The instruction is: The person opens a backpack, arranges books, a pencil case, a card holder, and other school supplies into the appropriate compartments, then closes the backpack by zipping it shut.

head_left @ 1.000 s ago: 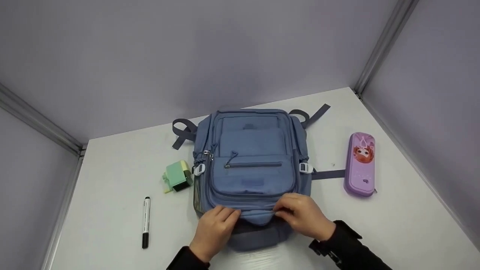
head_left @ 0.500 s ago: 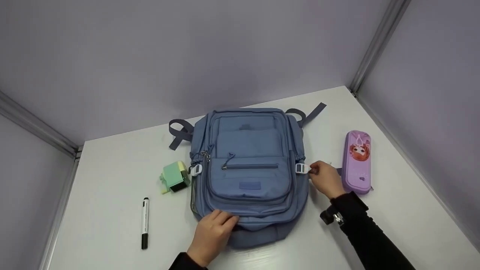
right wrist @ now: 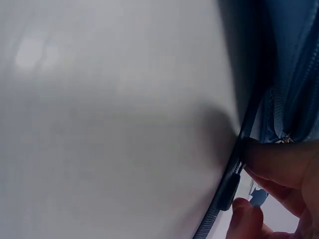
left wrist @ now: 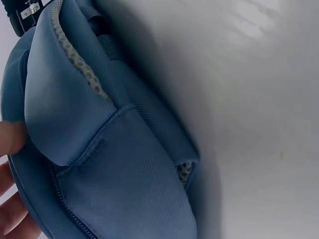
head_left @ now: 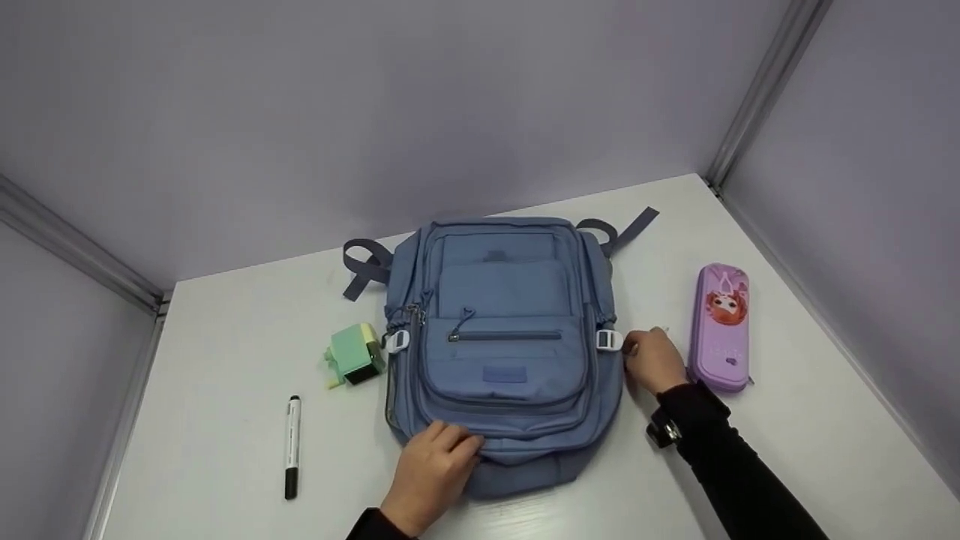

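A blue backpack lies front side up on the white table. At its near edge my left hand grips the padded rim; in the left wrist view the thumb and fingers are on either side of the blue fabric, beside a zipper. My right hand is at the bag's right side, just below the white buckle. The right wrist view has thumb and finger pinching what looks like a zipper pull, its black tab hanging in front of a ribbed dark strap. The fingertips partly hide it.
A purple pencil case lies close to the right hand. Left of the bag are a green and yellow box-like gadget and a white marker with black ends. Straps stick out at the bag's top corners. Walls border the table.
My right hand has left the bag's near edge for its right side, then shifted slightly outward from the buckle. The near rim, raised before, lies flatter. My left hand stays at that rim.
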`<state>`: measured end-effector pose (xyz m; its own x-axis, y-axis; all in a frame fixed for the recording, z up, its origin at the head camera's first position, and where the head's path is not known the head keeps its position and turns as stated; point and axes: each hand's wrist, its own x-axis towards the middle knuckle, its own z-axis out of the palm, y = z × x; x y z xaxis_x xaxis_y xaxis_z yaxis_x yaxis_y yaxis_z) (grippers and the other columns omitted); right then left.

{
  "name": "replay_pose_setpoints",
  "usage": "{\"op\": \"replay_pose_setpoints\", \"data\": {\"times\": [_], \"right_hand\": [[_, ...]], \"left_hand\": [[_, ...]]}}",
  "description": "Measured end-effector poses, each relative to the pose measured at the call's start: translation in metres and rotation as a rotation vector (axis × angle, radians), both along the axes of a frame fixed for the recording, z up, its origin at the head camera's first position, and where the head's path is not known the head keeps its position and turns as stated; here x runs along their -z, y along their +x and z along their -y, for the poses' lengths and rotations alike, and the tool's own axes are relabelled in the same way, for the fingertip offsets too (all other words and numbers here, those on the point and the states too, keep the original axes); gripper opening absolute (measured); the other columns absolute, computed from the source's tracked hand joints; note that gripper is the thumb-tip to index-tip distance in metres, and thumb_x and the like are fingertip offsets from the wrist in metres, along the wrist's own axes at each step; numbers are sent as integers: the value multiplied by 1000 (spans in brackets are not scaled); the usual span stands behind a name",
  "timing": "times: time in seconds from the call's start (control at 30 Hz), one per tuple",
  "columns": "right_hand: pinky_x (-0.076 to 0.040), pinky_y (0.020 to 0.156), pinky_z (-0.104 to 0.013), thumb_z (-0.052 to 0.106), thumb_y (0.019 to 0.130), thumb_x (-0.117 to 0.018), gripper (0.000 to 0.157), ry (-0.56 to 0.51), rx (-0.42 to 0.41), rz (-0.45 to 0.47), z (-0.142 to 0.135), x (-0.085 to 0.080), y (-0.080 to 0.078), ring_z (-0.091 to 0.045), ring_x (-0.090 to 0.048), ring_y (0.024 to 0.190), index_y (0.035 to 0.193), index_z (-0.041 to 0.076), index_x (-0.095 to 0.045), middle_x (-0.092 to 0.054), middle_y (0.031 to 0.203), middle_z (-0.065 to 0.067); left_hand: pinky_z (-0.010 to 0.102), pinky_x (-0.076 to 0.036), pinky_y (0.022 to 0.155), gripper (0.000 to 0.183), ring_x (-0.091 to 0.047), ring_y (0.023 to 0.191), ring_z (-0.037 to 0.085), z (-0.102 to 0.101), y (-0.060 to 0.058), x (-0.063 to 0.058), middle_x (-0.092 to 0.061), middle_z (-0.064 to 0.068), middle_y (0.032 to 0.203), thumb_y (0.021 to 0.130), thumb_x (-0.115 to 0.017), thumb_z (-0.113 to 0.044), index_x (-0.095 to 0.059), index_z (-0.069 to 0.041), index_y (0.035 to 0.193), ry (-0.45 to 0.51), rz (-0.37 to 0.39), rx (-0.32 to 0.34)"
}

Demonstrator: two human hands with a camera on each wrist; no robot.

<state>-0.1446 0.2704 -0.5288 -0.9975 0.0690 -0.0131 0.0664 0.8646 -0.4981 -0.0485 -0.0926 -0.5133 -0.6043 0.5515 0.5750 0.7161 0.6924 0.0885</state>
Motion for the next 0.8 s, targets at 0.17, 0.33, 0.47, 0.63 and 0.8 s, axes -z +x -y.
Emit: {"op": "replay_pose_setpoints", "data": {"times": [0.17,0.33,0.47,0.63,0.8], "right_hand": [[-49,71,-47,3,79,-62,7,-16,-7,0,-6,-4,5,-34,-62,75,79,-2,-68,-66,80,-19],[-41,55,-34,11,82,-65,10,-2,21,20,-6,-18,11,-26,-60,65,74,5,-65,-67,72,-11],[-39,53,-32,11,84,-64,10,28,-4,29,-2,-26,18,-23,-60,63,75,5,-65,-66,72,-10],[-41,54,-34,8,88,-63,12,50,-38,-15,5,-24,32,-21,-57,61,76,5,-63,-64,69,-9],[-40,53,-34,7,87,-65,15,73,-63,-51,10,-18,49,-18,-53,58,74,7,-59,-60,66,-6]], "left_hand": [[30,-48,70,37,-55,82,13,0,4,4,-62,-3,93,69,-86,-37,-75,-20,100,-37,105,10],[31,-45,74,52,-55,89,14,-2,8,7,-62,-2,102,65,-87,-42,-73,-22,111,-83,132,19],[29,-42,71,46,-53,85,12,-4,8,14,-61,-4,99,65,-87,-39,-73,-28,108,-75,69,10],[27,-38,64,32,-52,76,12,-10,5,25,-61,-5,90,63,-88,-33,-76,-31,92,-36,-22,-24],[28,-38,61,24,-52,73,13,-13,4,28,-61,-5,88,65,-87,-26,-79,-31,86,-51,-27,-52]]}}
